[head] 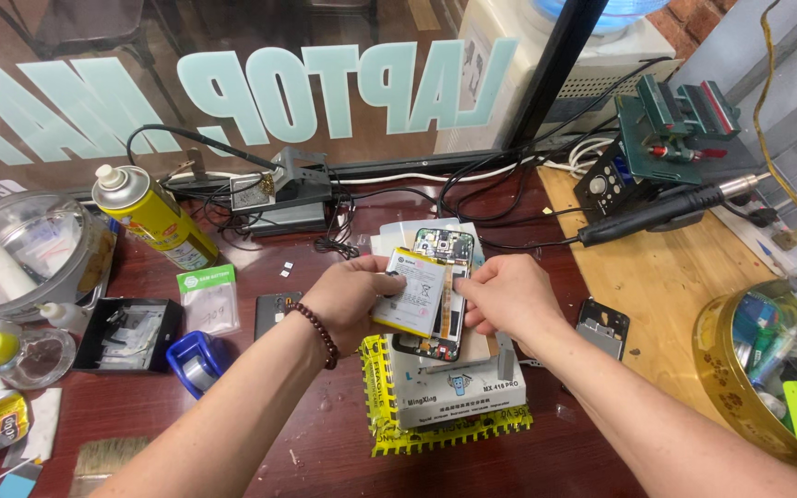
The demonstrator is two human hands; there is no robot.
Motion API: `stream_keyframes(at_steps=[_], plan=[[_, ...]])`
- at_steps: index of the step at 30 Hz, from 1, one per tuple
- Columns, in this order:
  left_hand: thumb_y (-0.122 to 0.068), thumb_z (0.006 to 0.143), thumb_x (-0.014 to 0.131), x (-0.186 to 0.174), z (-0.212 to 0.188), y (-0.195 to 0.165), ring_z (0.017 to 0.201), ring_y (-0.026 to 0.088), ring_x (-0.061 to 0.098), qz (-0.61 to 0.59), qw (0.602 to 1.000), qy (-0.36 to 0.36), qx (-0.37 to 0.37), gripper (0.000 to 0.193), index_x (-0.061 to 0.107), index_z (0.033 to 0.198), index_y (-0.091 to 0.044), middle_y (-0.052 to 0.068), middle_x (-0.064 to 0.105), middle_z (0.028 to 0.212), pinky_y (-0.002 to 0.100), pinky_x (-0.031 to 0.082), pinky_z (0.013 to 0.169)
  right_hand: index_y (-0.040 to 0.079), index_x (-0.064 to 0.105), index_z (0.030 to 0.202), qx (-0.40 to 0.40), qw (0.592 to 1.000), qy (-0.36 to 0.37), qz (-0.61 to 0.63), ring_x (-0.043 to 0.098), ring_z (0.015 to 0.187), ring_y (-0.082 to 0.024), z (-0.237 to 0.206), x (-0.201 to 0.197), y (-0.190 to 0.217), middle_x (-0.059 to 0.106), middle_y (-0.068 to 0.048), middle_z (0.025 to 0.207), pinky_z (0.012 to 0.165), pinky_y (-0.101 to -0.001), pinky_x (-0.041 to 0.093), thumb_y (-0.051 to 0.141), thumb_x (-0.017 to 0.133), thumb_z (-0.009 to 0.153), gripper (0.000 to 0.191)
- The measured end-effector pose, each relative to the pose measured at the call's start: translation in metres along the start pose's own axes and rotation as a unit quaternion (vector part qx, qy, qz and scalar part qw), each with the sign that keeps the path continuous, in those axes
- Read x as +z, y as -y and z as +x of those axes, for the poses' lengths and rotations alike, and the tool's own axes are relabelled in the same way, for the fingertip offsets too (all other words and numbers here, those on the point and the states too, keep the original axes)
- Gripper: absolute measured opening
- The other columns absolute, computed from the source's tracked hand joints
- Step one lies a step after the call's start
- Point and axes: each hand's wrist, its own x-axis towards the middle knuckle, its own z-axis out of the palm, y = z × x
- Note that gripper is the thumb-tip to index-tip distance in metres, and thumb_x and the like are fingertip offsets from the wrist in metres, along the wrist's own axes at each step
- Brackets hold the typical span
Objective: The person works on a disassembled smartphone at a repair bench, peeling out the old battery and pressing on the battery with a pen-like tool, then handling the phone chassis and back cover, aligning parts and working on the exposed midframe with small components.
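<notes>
An opened phone [443,247] lies back-up on a grey block with yellow edging [458,406], its circuit boards exposed. A flat battery [414,295], white with a yellow rim, is tilted up out of the phone's body. My left hand [352,297], with a dark bead bracelet on the wrist, grips the battery's left edge. My right hand [507,297] pinches at the battery's right edge, fingertips against the phone frame.
A yellow spray can [151,217] lies at the back left beside a glass bowl [20,254]. A black tray [129,334], blue tape dispenser [194,361] and small bottles sit left. A hot-air handle [666,212], green vise [675,124] and a gold-rimmed bowl [721,369] are right.
</notes>
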Motion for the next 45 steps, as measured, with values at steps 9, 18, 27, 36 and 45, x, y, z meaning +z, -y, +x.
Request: stream_keyframes(at_steps=[9,18,27,36,45], plan=[[-0.002,0.093,0.061,0.008,-0.004,0.005,0.093,0.029,0.076,-0.001,0.999,0.031,0.021,0.018,0.064,0.110,-0.007,0.013,0.074,0.103,0.053,0.065,0.080,0.001,0.076,0.100,-0.089,0.996,0.018,0.018,0.063,0.064,-0.011,0.006,-0.021,0.013,0.071,-0.004,0.083,0.055,-0.0272,0.052,0.019,0.064,0.098,0.022],[-0.004,0.093,0.062,0.013,-0.007,0.000,0.094,0.026,0.075,0.050,0.999,-0.005,0.012,0.019,0.065,0.111,-0.008,0.012,0.075,0.103,0.053,0.064,0.078,0.002,0.075,0.102,-0.123,0.985,0.111,0.042,0.068,0.069,-0.011,0.008,-0.022,0.020,0.074,-0.009,0.083,0.059,-0.0255,0.056,0.010,0.067,0.092,0.015],[-0.001,0.092,0.064,0.026,-0.003,0.007,0.092,0.027,0.076,0.065,0.997,-0.043,0.011,0.023,0.062,0.115,-0.004,0.013,0.074,0.103,0.049,0.067,0.076,-0.001,0.073,0.104,-0.099,0.992,0.072,0.000,0.070,0.073,-0.014,0.009,-0.020,0.012,0.075,-0.009,0.087,0.061,-0.0298,0.059,0.011,0.067,0.094,0.017],[-0.001,0.091,0.064,0.022,-0.005,0.011,0.090,0.026,0.077,0.049,0.998,-0.016,0.032,0.023,0.063,0.114,-0.002,0.014,0.076,0.100,0.049,0.068,0.074,-0.006,0.067,0.107,-0.049,0.970,0.181,0.155,0.073,0.077,-0.019,0.027,-0.035,0.004,0.073,-0.015,0.095,0.067,-0.0317,0.063,0.006,0.066,0.092,0.019],[-0.004,0.092,0.064,0.021,-0.001,0.015,0.086,0.024,0.076,0.048,0.998,-0.023,0.037,0.022,0.065,0.114,-0.002,0.012,0.075,0.098,0.044,0.065,0.070,-0.004,0.071,0.098,-0.150,0.987,0.038,-0.051,0.075,0.068,-0.018,0.006,-0.021,0.018,0.076,-0.013,0.079,0.060,-0.0297,0.060,0.005,0.066,0.090,0.012]])
